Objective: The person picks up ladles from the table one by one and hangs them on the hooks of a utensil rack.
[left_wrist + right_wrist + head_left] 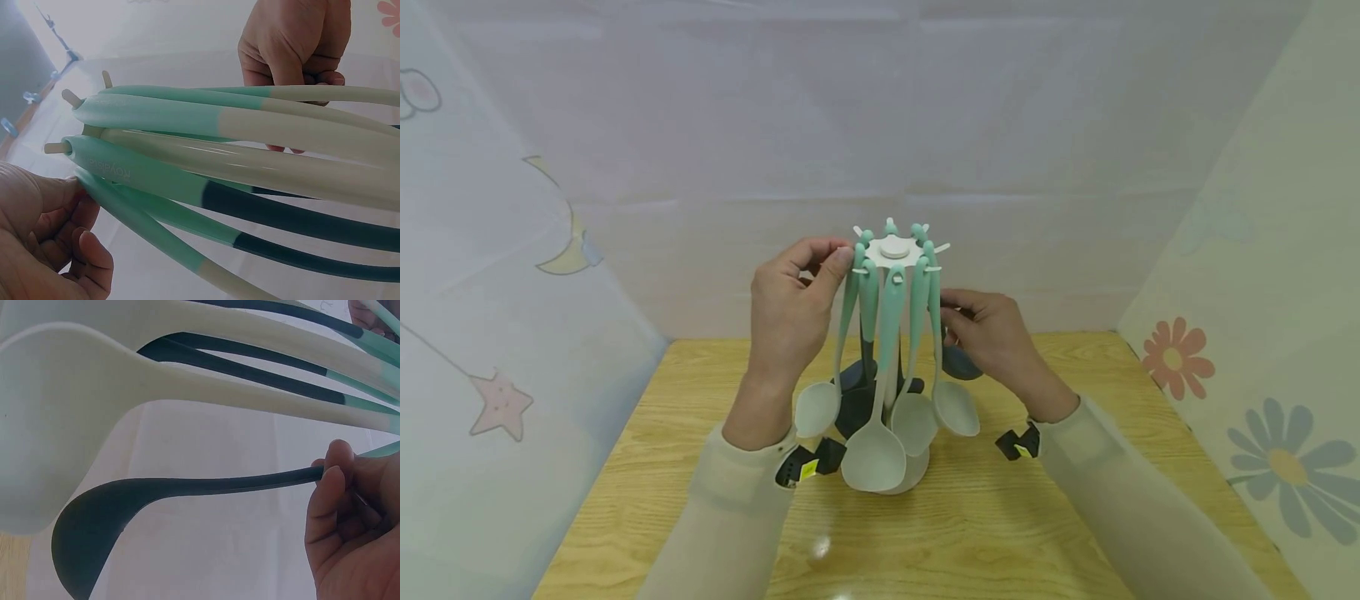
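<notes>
On the wooden table (1045, 533) I see the white utensil stand (894, 250) upright at centre, mint-handled spoons (874, 454) hanging round it. My left hand (790, 312) pinches the top of one mint handle (856, 275) at the hub. My right hand (992, 337) pinches the dark ladle (94, 544) by its stem.

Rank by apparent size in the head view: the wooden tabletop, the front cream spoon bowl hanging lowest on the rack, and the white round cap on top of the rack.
1. Wooden tabletop, by far the largest.
2. Front cream spoon bowl.
3. White round cap, smallest, though it sits a little farther from the camera than the spoon bowl.
</notes>
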{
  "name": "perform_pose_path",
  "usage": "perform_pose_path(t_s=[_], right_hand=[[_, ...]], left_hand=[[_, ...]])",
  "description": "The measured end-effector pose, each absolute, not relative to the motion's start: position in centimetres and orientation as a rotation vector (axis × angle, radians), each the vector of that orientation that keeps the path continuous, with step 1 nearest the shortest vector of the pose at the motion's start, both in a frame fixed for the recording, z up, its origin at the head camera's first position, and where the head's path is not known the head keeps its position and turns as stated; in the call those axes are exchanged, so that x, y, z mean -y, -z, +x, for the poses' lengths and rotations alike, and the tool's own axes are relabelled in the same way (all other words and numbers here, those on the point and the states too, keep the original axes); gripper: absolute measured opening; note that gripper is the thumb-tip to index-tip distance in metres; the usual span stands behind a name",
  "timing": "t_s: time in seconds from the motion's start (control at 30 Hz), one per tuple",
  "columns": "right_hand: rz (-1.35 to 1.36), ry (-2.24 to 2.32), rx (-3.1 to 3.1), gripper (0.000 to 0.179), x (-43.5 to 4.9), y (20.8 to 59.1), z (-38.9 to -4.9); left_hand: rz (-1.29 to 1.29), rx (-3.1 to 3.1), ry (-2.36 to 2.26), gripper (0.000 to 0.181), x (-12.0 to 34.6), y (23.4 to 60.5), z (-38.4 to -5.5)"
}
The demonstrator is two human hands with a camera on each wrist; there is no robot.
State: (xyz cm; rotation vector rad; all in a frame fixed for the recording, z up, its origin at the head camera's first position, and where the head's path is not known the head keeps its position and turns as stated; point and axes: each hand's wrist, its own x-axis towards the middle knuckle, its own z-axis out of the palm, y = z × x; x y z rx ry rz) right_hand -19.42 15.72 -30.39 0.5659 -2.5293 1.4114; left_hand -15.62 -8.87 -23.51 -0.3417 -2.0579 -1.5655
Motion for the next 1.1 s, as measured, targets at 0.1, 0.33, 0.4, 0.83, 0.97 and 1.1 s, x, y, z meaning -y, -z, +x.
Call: perform_pose_path(t_s=[0.1, 0.33, 0.4, 0.83, 0.97, 1.1], right_hand=[[0.577, -1.408, 2.535, 0.027, -15.60, 30.54, -19.37], [0.599, -1.416, 2.543, 0.025, -15.39, 30.59, -19.30], [0.600, -1.418, 2.548, 0.024, -15.40, 30.62, -19.34], [0.601, -1.400, 2.573, 0.024, -15.29, 30.89, -19.70], [0.625, -1.396, 2.563, 0.021, -15.02, 30.95, -19.95], [0.638, -1.377, 2.575, 0.022, -14.92, 31.04, -20.10]], left_hand=[[-0.342, 2.056, 1.569, 0.019, 8.85, 23.53, -15.62], [-0.342, 2.059, 1.564, 0.019, 8.88, 23.49, -15.52], [-0.340, 2.058, 1.565, 0.019, 8.91, 23.49, -15.51], [-0.335, 2.080, 1.568, 0.020, 9.01, 23.38, -15.45], [-0.331, 2.082, 1.569, 0.019, 9.00, 23.40, -15.48], [-0.333, 2.083, 1.572, 0.020, 8.95, 23.44, -15.55]])
